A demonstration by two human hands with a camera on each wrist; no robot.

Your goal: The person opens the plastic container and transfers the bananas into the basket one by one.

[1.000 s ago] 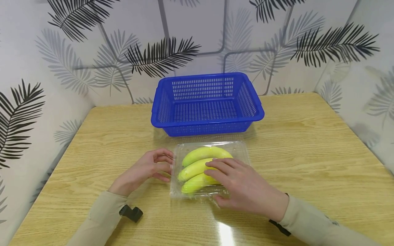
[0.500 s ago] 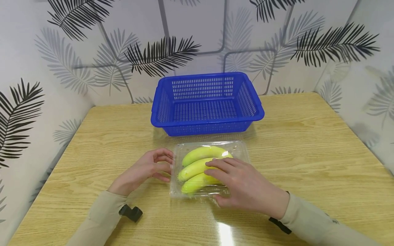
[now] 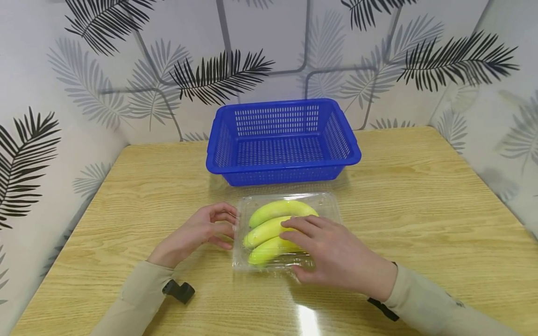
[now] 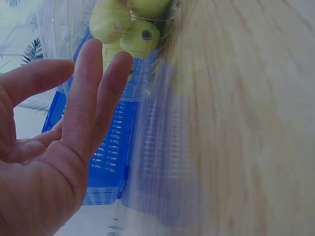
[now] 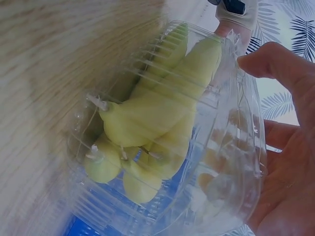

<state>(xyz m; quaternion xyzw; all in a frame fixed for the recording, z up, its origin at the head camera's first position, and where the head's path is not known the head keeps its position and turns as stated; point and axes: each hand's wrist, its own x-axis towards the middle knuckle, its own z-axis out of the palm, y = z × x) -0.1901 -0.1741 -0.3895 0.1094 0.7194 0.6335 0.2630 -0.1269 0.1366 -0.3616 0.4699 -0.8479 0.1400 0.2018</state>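
Note:
A clear plastic clamshell box (image 3: 329, 203) lies on the wooden table, its lid over several yellow-green bananas (image 3: 269, 231). My right hand (image 3: 332, 252) rests on the lid's right part, fingers spread over the top and thumb at the front edge. In the right wrist view, the thumb (image 5: 266, 61) touches the box's rim and fingers show through the plastic. At the box's left side is my left hand (image 3: 206, 228), fingers loosely bent, tips at or very near the wall. The left wrist view shows those fingers (image 4: 81, 93) holding nothing; contact cannot be told there.
A blue plastic basket (image 3: 283, 172) with slotted walls stands just behind the box, near the back edge of the table (image 3: 420, 224). Leaf-patterned wall covering (image 3: 269, 42) rises behind and at both sides. Dark wrist bands (image 3: 179, 291) sit over the beige sleeves.

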